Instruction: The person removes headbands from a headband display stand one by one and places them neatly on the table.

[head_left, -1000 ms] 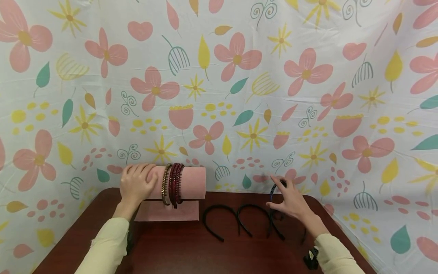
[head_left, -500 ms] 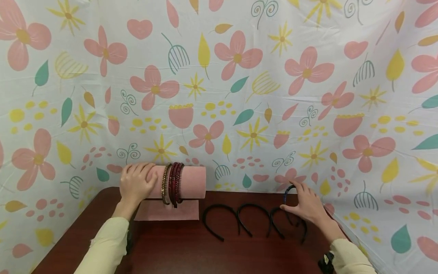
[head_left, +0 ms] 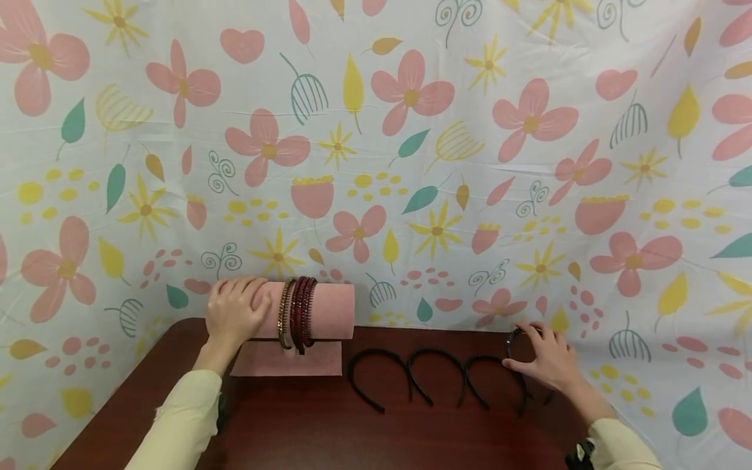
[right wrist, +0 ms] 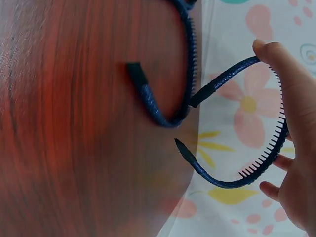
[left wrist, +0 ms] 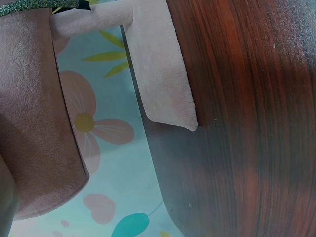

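My left hand (head_left: pixel 234 313) grips the left end of a pink padded roll on a display stand (head_left: pixel 335 312); in the left wrist view only a sliver of that hand shows beside the roll (left wrist: pixel 42 123). Around the roll hang a gold headband (head_left: pixel 283 313) and dark red headbands (head_left: pixel 301 312). Over the table's far right, my right hand (head_left: pixel 557 362) pinches a dark blue headband (head_left: pixel 510 343) between thumb and fingers. The right wrist view shows this toothed headband (right wrist: pixel 256 175) raised, its ends pointing toward the table. Another headband (right wrist: pixel 190 64) lies just beyond it.
Three dark headbands lie in a row on the brown table (head_left: pixel 329 431): a left one (head_left: pixel 351 375), a middle one (head_left: pixel 435 353) and a right one (head_left: pixel 468 372). A flower-printed cloth (head_left: pixel 376 163) hangs behind the table.
My right hand has moved right with the blue headband, past the row, uncovering the third headband on the table. The left hand has stayed on the roll.
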`<state>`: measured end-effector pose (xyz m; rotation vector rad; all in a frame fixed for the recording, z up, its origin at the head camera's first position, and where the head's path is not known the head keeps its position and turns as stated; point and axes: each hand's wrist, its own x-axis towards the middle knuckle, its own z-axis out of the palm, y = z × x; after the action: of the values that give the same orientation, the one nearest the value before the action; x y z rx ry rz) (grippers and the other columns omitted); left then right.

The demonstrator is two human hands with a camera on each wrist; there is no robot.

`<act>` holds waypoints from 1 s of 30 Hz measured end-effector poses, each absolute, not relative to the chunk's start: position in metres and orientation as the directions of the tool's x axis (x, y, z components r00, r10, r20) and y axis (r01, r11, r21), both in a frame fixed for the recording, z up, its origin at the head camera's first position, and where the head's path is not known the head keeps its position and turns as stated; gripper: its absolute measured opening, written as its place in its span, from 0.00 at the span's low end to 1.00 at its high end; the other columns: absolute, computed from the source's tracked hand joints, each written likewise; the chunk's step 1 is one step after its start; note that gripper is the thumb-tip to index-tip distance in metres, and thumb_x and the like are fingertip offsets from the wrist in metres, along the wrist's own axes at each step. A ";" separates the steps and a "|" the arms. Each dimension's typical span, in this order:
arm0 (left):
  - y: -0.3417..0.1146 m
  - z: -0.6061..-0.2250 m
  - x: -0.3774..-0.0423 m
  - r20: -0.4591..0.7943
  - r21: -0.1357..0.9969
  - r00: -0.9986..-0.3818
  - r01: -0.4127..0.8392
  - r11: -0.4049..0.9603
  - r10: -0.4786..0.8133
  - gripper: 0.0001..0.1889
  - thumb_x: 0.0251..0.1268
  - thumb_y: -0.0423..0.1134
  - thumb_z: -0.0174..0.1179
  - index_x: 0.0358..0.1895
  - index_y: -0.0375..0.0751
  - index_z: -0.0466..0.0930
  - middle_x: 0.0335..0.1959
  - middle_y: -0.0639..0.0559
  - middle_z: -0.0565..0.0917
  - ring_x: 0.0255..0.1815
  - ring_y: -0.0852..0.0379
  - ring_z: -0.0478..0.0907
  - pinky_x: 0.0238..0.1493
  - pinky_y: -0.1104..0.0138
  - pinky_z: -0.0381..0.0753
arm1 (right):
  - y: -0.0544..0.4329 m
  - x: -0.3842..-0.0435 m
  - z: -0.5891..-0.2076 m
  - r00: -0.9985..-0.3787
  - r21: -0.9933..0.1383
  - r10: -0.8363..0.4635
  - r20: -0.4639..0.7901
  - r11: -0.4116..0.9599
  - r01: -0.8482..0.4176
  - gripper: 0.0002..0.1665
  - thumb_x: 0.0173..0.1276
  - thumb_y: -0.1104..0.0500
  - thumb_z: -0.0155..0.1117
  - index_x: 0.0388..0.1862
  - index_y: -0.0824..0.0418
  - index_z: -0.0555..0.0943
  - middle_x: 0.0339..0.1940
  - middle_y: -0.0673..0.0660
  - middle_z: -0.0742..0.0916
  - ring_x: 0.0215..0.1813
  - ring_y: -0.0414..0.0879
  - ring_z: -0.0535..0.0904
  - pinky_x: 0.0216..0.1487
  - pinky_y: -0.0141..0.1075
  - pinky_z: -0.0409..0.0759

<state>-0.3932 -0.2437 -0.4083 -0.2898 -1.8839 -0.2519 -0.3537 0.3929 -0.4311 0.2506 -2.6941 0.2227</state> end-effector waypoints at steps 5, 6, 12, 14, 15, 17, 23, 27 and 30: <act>-0.244 -0.407 -0.392 0.943 0.036 -0.326 0.316 0.948 0.073 0.25 0.63 0.55 0.47 0.46 0.45 0.88 0.45 0.46 0.89 0.46 0.44 0.84 0.58 0.46 0.73 | 0.405 -0.352 -0.435 -0.922 -0.145 -0.127 0.366 0.971 -0.191 0.54 0.54 0.31 0.70 0.73 0.56 0.64 0.66 0.71 0.67 0.57 0.79 0.63 0.40 0.73 0.66; -0.244 -0.407 -0.392 0.942 0.036 -0.327 0.314 0.949 0.073 0.25 0.63 0.55 0.47 0.46 0.45 0.88 0.45 0.46 0.89 0.47 0.44 0.84 0.58 0.46 0.73 | 0.408 -0.352 -0.436 -0.928 -0.148 -0.123 0.352 0.971 -0.185 0.54 0.55 0.31 0.70 0.73 0.56 0.64 0.66 0.72 0.66 0.57 0.80 0.63 0.39 0.72 0.67; -0.244 -0.405 -0.392 0.943 0.035 -0.326 0.310 0.950 0.071 0.24 0.63 0.55 0.48 0.45 0.45 0.88 0.45 0.46 0.88 0.47 0.44 0.83 0.58 0.46 0.73 | 0.427 -0.352 -0.446 -0.961 -0.166 -0.096 0.259 0.976 -0.142 0.55 0.56 0.29 0.67 0.73 0.60 0.64 0.65 0.74 0.65 0.57 0.83 0.63 0.35 0.69 0.70; -0.245 -0.405 -0.392 0.942 0.035 -0.327 0.312 0.950 0.073 0.24 0.63 0.55 0.48 0.45 0.45 0.88 0.45 0.46 0.89 0.47 0.44 0.83 0.59 0.46 0.73 | 0.433 -0.353 -0.450 -0.969 -0.173 -0.086 0.231 0.977 -0.128 0.57 0.56 0.28 0.66 0.73 0.62 0.64 0.66 0.75 0.64 0.57 0.84 0.62 0.34 0.68 0.70; -0.245 -0.405 -0.392 0.942 0.035 -0.327 0.311 0.950 0.073 0.24 0.63 0.55 0.48 0.45 0.45 0.88 0.45 0.46 0.89 0.47 0.44 0.83 0.59 0.45 0.72 | 0.435 -0.354 -0.451 -0.972 -0.180 -0.087 0.220 0.975 -0.128 0.57 0.57 0.29 0.66 0.73 0.63 0.64 0.66 0.76 0.64 0.57 0.85 0.62 0.34 0.69 0.70; -0.245 -0.406 -0.393 0.943 0.036 -0.326 0.312 0.949 0.071 0.24 0.63 0.55 0.48 0.45 0.45 0.88 0.44 0.46 0.89 0.47 0.44 0.83 0.59 0.46 0.72 | 0.440 -0.356 -0.454 -0.976 -0.188 -0.088 0.197 0.974 -0.126 0.57 0.58 0.29 0.65 0.73 0.65 0.63 0.66 0.77 0.63 0.57 0.87 0.60 0.34 0.70 0.71; -0.244 -0.407 -0.394 0.941 0.029 -0.329 0.305 0.952 0.077 0.24 0.64 0.55 0.47 0.45 0.45 0.88 0.44 0.47 0.89 0.47 0.45 0.84 0.59 0.46 0.74 | 0.453 -0.361 -0.462 -0.987 -0.210 -0.082 0.141 0.971 -0.111 0.57 0.60 0.30 0.64 0.72 0.70 0.63 0.64 0.80 0.63 0.56 0.88 0.58 0.33 0.65 0.73; -0.244 -0.407 -0.393 0.938 0.028 -0.336 0.303 0.953 0.080 0.24 0.64 0.55 0.46 0.45 0.45 0.88 0.45 0.47 0.89 0.47 0.44 0.84 0.59 0.45 0.73 | 0.459 -0.363 -0.466 -0.991 -0.211 -0.078 0.105 0.972 -0.099 0.56 0.61 0.30 0.63 0.72 0.71 0.64 0.62 0.80 0.65 0.55 0.88 0.59 0.34 0.63 0.73; -0.244 -0.406 -0.392 0.938 0.034 -0.339 0.300 0.953 0.073 0.24 0.64 0.55 0.46 0.45 0.45 0.88 0.45 0.47 0.89 0.47 0.44 0.84 0.59 0.46 0.73 | 0.461 -0.367 -0.469 -0.995 -0.239 -0.080 0.058 0.967 -0.092 0.56 0.62 0.30 0.61 0.73 0.71 0.63 0.62 0.80 0.64 0.54 0.87 0.60 0.38 0.65 0.72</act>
<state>-0.3922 -0.2436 -0.4061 -0.2702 -1.9113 -0.2367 -0.3669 0.4607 -0.4692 0.1347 -3.0675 0.3767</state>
